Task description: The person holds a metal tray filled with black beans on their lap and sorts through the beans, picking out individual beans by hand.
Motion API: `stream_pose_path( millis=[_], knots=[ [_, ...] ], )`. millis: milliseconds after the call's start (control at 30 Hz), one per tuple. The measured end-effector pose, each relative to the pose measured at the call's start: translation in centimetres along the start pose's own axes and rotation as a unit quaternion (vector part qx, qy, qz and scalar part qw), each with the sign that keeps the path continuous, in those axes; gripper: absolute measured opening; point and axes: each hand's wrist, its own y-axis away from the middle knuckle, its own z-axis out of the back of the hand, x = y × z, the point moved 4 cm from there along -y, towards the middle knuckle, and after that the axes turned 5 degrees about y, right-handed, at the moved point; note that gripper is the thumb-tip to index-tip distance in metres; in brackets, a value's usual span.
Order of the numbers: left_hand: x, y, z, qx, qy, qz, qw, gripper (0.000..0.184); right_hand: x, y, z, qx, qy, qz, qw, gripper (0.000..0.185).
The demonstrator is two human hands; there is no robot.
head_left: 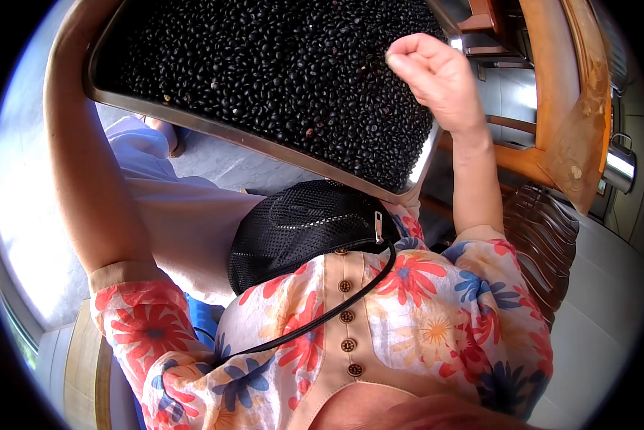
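A metal tray [214, 127] filled with small, shiny black beans [279, 72] takes up the top of the view, tilted across my lap. My right hand [433, 75] is above the beans near the tray's right side. Its thumb and forefinger are pinched together and the other fingers curl in. Whatever the pinch may hold is too small to make out. Along the tray's left side runs my left forearm [85, 158], with the hand itself past the top edge of the frame. A few pale or reddish bits lie among the beans.
A black mesh bag [300, 229] on a thin strap rests against my front, under the tray's near edge. To the right stand a wooden table or chair frame [555, 86] and a dark slatted chair back [540, 244]. A metal container [619, 166] is farther right.
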Motion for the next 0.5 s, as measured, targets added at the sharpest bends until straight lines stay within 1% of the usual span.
stream_pose_path(
  millis=[33, 67, 100, 133, 200, 300, 433, 500],
  knots=[
    [0.1, -0.1, 0.1, 0.002, 0.0, 0.001, 1.0, 0.028, 0.1, 0.1, 0.3, 0.054, -0.155, -0.035, 0.986, 0.011],
    [0.2, -0.2, 0.1, 0.003, 0.0, 0.001, 1.0, 0.028, 0.1, 0.2, 0.7, 0.097, -0.269, -0.022, 0.958, 0.013],
    [0.1, -0.1, 0.1, 0.002, 0.0, 0.0, 1.0, 0.028, 0.1, 0.2, 1.0, 0.139, -0.379, -0.009, 0.915, 0.015],
    [0.1, -0.1, 0.1, 0.0, 0.001, -0.002, 1.0, 0.028, 0.1, -0.1, 1.2, 0.18, -0.437, 0.016, 0.881, 0.017],
    [0.1, -0.1, 0.0, 0.002, 0.002, -0.002, 1.0, 0.027, 0.4, -0.6, 1.4, 0.259, -0.544, 0.066, 0.795, 0.02],
    [0.4, -0.4, 0.2, 0.015, 0.013, 0.007, 1.0, 0.027, 0.7, -0.7, 1.2, 0.285, -0.557, 0.1, 0.774, 0.022],
    [0.8, -0.7, 0.5, 0.022, 0.024, 0.02, 0.999, 0.026, 0.6, -0.6, 0.4, 0.286, -0.513, 0.082, 0.806, 0.023],
    [0.4, -0.4, 0.2, 0.015, 0.014, 0.011, 1.0, 0.025, 0.4, -0.4, 0.1, 0.217, -0.427, 0.039, 0.877, 0.022]
  ],
)
